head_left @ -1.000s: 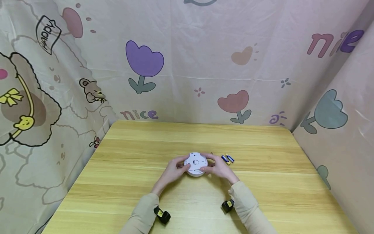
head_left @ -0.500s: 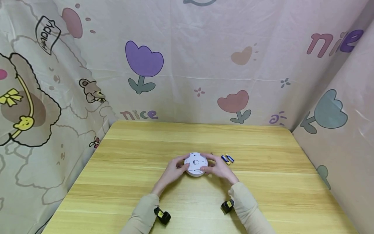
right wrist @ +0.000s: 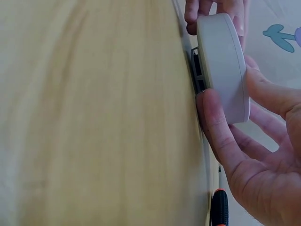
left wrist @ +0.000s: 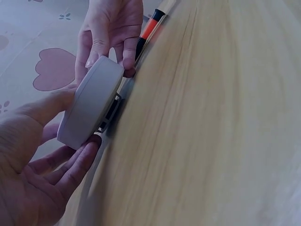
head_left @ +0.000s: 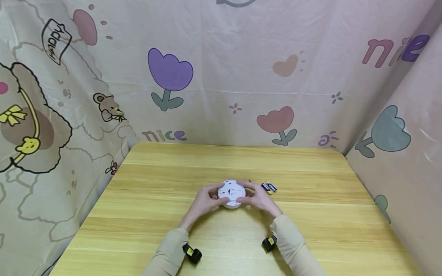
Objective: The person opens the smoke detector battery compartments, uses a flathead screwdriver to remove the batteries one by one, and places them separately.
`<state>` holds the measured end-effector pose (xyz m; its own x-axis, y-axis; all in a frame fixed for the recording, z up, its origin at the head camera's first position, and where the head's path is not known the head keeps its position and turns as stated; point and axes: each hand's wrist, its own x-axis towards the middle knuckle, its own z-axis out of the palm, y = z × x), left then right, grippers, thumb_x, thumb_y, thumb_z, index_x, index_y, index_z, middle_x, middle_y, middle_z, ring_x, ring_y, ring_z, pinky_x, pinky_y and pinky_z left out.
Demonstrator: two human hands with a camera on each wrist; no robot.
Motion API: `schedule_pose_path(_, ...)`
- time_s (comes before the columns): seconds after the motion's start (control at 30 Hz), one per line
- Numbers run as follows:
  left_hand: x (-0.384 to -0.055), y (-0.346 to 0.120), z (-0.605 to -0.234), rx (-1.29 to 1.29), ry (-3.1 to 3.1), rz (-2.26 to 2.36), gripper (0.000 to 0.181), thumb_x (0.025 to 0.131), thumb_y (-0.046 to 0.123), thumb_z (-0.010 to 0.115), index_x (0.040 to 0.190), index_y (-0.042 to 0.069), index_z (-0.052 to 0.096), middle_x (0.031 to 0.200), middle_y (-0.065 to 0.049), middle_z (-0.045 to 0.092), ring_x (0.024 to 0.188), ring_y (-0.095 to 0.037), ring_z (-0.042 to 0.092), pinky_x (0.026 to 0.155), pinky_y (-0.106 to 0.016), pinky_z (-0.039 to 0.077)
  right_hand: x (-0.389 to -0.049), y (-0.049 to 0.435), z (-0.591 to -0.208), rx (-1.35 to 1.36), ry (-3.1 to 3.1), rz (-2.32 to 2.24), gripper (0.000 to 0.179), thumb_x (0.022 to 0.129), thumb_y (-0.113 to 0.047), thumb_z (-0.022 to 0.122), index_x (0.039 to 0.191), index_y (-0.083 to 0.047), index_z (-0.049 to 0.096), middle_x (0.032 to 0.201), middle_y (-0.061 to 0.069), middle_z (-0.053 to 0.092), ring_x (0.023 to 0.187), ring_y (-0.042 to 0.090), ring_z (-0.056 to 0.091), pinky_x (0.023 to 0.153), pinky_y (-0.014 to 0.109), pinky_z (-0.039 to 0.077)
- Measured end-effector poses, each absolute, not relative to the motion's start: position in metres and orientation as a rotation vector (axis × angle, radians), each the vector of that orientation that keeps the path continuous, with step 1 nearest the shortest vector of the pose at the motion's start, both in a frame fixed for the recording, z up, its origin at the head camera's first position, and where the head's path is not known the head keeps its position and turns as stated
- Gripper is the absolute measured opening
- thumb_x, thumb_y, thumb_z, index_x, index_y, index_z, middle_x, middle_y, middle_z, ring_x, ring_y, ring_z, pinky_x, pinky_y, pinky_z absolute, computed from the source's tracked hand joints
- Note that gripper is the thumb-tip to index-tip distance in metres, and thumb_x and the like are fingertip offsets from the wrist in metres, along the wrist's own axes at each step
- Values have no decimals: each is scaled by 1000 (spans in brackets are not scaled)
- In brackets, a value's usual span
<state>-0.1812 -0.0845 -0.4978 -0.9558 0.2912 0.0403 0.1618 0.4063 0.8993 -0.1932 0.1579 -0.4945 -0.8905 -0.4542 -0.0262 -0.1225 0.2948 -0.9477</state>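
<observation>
A round white smoke detector (head_left: 232, 190) is held between both hands near the middle of the table. Its flat face with small printed marks points up; a dark slotted part (left wrist: 111, 112) juts from its underside. My left hand (head_left: 203, 201) grips the left rim, thumb on the upper face and fingers round the side and below. From the right, my right hand (head_left: 258, 198) pinches it the same way, thumb (right wrist: 270, 92) on top and fingers (right wrist: 218, 125) underneath. Whether the detector touches the table cannot be told.
Two blue-and-yellow batteries (head_left: 269, 187) lie on the wooden table (head_left: 155, 172) just right of the right hand. Behind that hand is a black-and-orange handle (left wrist: 149, 31), apparently a screwdriver's. A patterned cloth (head_left: 214, 76) hangs at the back and sides.
My left thumb has slid inward and slightly toward the near edge across the detector's face. The right hand and the batteries have stayed in place.
</observation>
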Motion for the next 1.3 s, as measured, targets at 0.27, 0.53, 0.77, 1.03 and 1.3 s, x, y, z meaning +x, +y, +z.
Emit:
schedule_pose_path(0.27, -181, -85, -498, 419, 2522, 1615, 65, 83, 29, 83, 138, 5, 60, 126, -21, 68, 81, -14, 67, 67, -19, 59, -193, 160, -493, -569, 2385, -1513, 71, 83, -9, 80, 146, 1, 47, 152, 27, 46, 126, 46, 58, 97, 42, 59)
schedule_pose_path(0.53, -180, -85, -498, 444, 2519, 1623, 62, 84, 28, 82, 139, 7, 60, 129, -21, 68, 82, -15, 68, 67, -19, 59, -191, 161, -489, -605, 2439, -1428, 82, 77, -10, 85, 148, 0, 46, 151, 28, 46, 109, 38, 69, 92, 35, 61)
schedule_pose_path(0.77, -179, -85, -497, 441, 2535, 1605, 62, 84, 28, 82, 138, 7, 60, 127, -20, 69, 83, -15, 68, 69, -18, 58, -191, 158, -491, -587, 2476, -1426, 80, 75, -10, 86, 146, -2, 49, 149, 25, 50, 111, 36, 69, 89, 30, 61)
schedule_pose_path(1.03, -179, -86, -497, 437, 2542, 1601, 61, 85, 26, 81, 138, 7, 60, 128, -23, 67, 81, -15, 68, 69, -18, 59, -190, 157, -491, -586, 2490, -1421, 78, 76, -11, 86, 144, -2, 50, 147, 27, 51, 118, 43, 65, 96, 41, 60)
schedule_pose_path(1.3, -179, -87, -497, 443, 2551, 1585, 60, 86, 26, 81, 139, 8, 60, 129, -22, 68, 83, -14, 68, 71, -19, 59, -190, 156, -491, -601, 2490, -1438, 74, 76, -9, 86, 141, 0, 51, 145, 29, 51, 121, 46, 62, 96, 40, 60)
